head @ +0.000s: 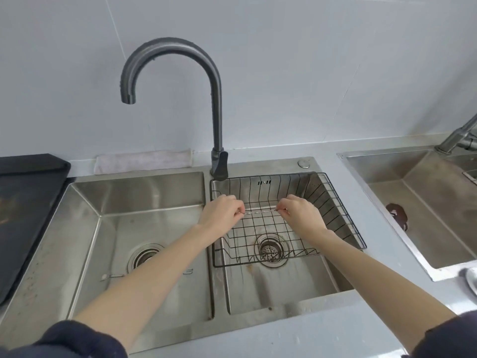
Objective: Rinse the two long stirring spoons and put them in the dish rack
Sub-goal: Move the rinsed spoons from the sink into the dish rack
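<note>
- Both hands are over the black wire dish rack [343,215] that sits in the right basin. They hold one long stirring spoon [260,211] level between them, just above the rack floor.
- The left hand [219,215] pinches one end of it and the right hand [302,215] pinches the other, fingertips curled in tight on the thin twisted handle.
- So spoon number one looks like it's about to be laid down in the rack, though it isn't let go yet.
- The second stirring spoon [113,276] is lying flat on the bottom of the left basin [108,197], near the drain and partly hidden behind the left forearm. It's well apart from the rack.
- No water coming out of the gooseneck faucet [216,104], whose spout hangs over the left basin.
- My guess: roughly halfway. The first spoon is nearly parked, and the second one looks like it needs a rinse and the trip over. I can't tell from this view whether it has been rinsed yet.
</note>
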`<state>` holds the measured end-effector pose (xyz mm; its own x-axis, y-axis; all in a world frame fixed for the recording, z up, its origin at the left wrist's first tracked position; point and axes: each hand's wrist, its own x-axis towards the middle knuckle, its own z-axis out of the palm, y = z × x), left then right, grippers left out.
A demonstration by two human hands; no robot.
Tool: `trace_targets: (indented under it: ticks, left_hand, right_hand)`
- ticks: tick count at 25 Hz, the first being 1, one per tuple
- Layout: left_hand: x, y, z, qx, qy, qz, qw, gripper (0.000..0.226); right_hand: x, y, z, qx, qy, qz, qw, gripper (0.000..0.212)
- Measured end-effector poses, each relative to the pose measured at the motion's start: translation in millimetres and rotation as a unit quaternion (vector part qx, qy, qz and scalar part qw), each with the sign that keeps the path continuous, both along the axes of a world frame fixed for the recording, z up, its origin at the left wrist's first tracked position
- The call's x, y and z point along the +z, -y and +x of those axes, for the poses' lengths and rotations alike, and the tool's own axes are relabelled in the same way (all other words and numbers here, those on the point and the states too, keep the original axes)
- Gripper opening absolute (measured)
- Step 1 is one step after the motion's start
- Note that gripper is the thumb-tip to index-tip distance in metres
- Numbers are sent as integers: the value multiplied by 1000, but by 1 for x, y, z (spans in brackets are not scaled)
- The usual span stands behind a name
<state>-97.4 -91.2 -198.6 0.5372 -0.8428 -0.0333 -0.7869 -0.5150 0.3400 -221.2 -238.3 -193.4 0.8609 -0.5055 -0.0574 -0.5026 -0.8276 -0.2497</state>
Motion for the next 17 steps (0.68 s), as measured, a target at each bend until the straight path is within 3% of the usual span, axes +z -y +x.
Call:
trace_targets:
  ticks: [17]
  left_hand:
    - [-86, 85, 21, -8, -71, 98, 993, 21]
  right_hand:
    - [-95, 88, 30, 4, -125, 88, 988, 22]
